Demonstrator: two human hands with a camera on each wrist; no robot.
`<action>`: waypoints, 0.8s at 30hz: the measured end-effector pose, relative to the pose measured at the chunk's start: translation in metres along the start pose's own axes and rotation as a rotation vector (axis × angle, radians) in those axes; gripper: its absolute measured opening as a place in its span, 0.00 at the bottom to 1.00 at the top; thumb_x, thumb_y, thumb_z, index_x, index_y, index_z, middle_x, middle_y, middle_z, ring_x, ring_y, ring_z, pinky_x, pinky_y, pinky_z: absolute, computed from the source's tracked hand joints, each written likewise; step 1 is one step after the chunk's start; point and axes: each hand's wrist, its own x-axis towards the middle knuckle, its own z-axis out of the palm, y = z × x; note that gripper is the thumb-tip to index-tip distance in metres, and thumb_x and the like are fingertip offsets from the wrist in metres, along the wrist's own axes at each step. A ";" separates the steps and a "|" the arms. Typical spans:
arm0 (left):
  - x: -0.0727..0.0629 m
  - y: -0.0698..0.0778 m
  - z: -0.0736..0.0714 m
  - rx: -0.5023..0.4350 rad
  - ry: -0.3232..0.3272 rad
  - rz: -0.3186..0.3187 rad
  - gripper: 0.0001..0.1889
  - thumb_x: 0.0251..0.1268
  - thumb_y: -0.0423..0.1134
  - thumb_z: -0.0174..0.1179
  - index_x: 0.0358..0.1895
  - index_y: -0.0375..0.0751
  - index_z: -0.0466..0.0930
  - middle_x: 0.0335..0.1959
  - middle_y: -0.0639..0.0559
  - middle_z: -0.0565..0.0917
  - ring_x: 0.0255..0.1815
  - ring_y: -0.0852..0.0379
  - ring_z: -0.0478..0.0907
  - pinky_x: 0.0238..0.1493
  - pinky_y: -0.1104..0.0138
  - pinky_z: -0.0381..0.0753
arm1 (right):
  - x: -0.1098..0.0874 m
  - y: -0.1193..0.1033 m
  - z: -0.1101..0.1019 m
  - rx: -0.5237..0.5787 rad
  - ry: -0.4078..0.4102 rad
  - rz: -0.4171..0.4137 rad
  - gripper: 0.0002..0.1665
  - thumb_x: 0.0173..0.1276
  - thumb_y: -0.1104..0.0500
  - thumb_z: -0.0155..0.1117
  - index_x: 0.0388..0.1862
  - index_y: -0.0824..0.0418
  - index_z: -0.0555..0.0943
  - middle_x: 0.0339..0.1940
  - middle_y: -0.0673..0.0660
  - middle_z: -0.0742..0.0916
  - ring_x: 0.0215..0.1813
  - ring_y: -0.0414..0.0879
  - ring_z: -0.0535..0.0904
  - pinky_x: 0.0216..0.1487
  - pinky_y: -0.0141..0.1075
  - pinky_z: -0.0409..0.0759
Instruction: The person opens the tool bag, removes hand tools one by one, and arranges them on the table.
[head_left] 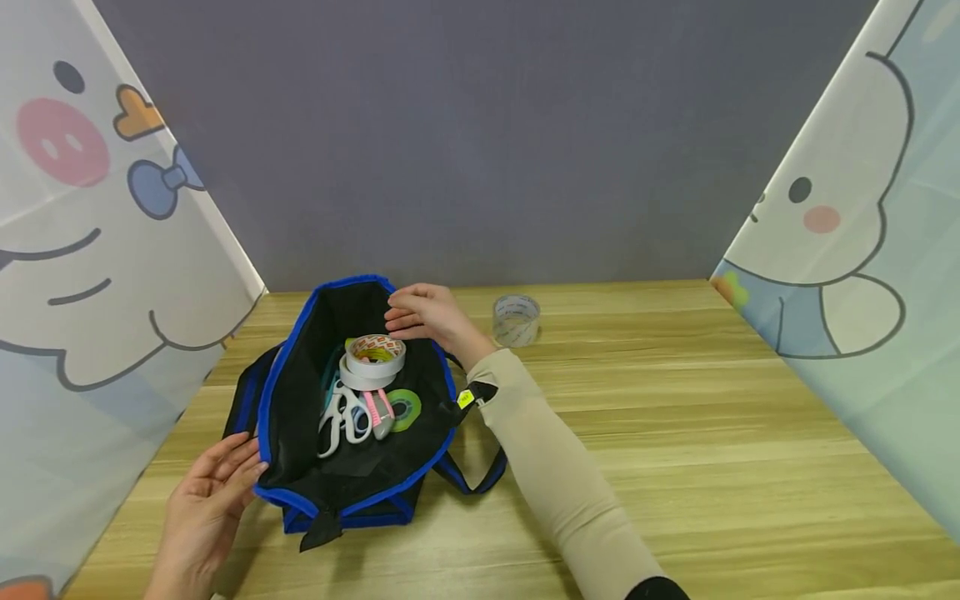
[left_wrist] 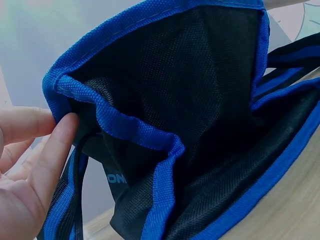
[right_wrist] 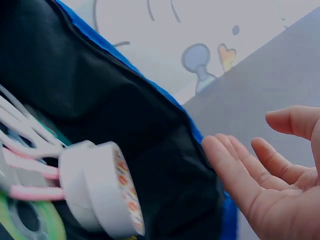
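A black tool bag with blue trim stands wide open on the table. My left hand pinches its rim at the near left corner; in the left wrist view, thumb and forefinger meet at the blue trim. Over the far right side of the bag is my right hand, fingers extended and holding nothing. Inside the bag lie two stacked white tape rolls, white-handled scissors, a pink and grey utility knife and a green tape roll. The right wrist view shows fingertips right at the rim.
A clear tape roll stands on the wooden table to the right, behind my forearm. The bag's strap loops onto the tabletop. A grey panel closes the back, with cartoon-printed sheets on both sides.
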 end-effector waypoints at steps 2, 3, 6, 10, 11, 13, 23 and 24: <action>0.000 0.000 0.000 0.021 0.006 -0.006 0.25 0.68 0.10 0.42 0.59 0.32 0.78 0.50 0.44 0.87 0.48 0.55 0.86 0.42 0.70 0.86 | 0.001 0.005 0.006 -0.018 -0.023 0.009 0.17 0.77 0.66 0.56 0.60 0.74 0.74 0.48 0.70 0.84 0.43 0.57 0.85 0.56 0.50 0.82; 0.000 0.000 0.000 0.024 0.008 -0.010 0.25 0.68 0.10 0.43 0.59 0.33 0.78 0.50 0.45 0.87 0.48 0.55 0.86 0.42 0.70 0.86 | 0.002 0.007 0.009 -0.029 -0.036 0.014 0.18 0.77 0.66 0.56 0.62 0.74 0.73 0.52 0.71 0.83 0.48 0.60 0.84 0.57 0.50 0.82; 0.000 0.000 0.001 0.022 0.012 -0.017 0.24 0.68 0.11 0.44 0.59 0.34 0.79 0.50 0.45 0.87 0.48 0.55 0.86 0.42 0.70 0.86 | 0.004 0.016 0.016 -0.061 -0.060 0.031 0.21 0.76 0.67 0.56 0.64 0.75 0.72 0.58 0.72 0.81 0.60 0.66 0.78 0.61 0.50 0.79; 0.000 0.000 0.001 0.018 0.008 -0.012 0.24 0.69 0.11 0.43 0.59 0.33 0.79 0.50 0.44 0.86 0.48 0.55 0.86 0.43 0.69 0.86 | 0.008 0.028 0.016 -0.076 -0.029 0.039 0.24 0.74 0.68 0.58 0.65 0.77 0.70 0.58 0.70 0.81 0.64 0.69 0.73 0.66 0.55 0.73; 0.000 -0.001 0.000 0.009 0.003 -0.010 0.24 0.69 0.11 0.43 0.60 0.32 0.78 0.50 0.44 0.86 0.48 0.54 0.86 0.43 0.69 0.86 | 0.009 0.031 0.014 -0.086 -0.013 0.043 0.25 0.74 0.67 0.59 0.66 0.77 0.70 0.58 0.69 0.81 0.64 0.69 0.73 0.66 0.55 0.73; 0.000 -0.001 0.000 0.005 -0.004 -0.004 0.24 0.68 0.11 0.43 0.60 0.31 0.77 0.51 0.43 0.86 0.49 0.54 0.85 0.44 0.68 0.86 | 0.011 0.037 0.011 -0.112 0.021 0.052 0.25 0.74 0.66 0.59 0.66 0.76 0.70 0.57 0.68 0.81 0.64 0.69 0.73 0.65 0.55 0.75; 0.000 -0.002 0.000 -0.003 -0.036 -0.012 0.25 0.68 0.10 0.41 0.62 0.30 0.76 0.52 0.42 0.86 0.49 0.53 0.85 0.43 0.68 0.86 | 0.016 0.060 -0.006 -0.200 0.111 0.115 0.25 0.74 0.63 0.60 0.66 0.72 0.72 0.56 0.65 0.81 0.59 0.62 0.78 0.60 0.53 0.80; 0.000 -0.003 0.000 -0.003 -0.036 -0.013 0.25 0.68 0.10 0.41 0.62 0.30 0.76 0.52 0.42 0.86 0.49 0.53 0.85 0.43 0.68 0.86 | 0.017 0.062 -0.006 -0.203 0.111 0.117 0.25 0.73 0.63 0.61 0.66 0.72 0.72 0.55 0.65 0.81 0.59 0.62 0.78 0.59 0.53 0.80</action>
